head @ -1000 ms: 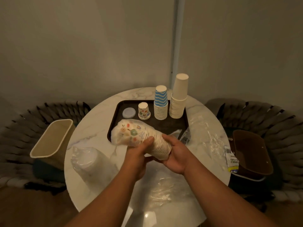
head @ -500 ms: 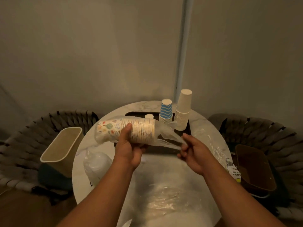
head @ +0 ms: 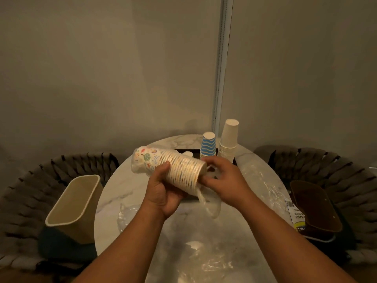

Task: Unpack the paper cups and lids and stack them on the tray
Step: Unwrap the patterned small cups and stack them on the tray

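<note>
Since half a second ago the right hand (head: 222,178) has come back in from the loose wrapper tail to the open end of the sleeve of printed cups (head: 173,170), and the sleeve has tipped so that its mouth now points down toward that hand.

That sleeve lies nearly level above the table, gripped around its middle by the left hand (head: 163,193), thumb over the top and fingers curled beneath. At the right hand's fingertips is the clear wrapper (head: 208,203), pinched at the cup rims while its slack end hangs below the knuckles. Past the left thumb, the closed end of the wrapper remains over the printed cup bottoms.

To strip it well, I judge the left hand should hold the stack firm but not crush the rims, while the right draws the film straight along the stack's axis.

Beyond the fingers stand the blue striped cup stack (head: 208,145) and plain cup stack (head: 228,139) on the dark tray (head: 187,150), on the marble table (head: 130,190).
</note>
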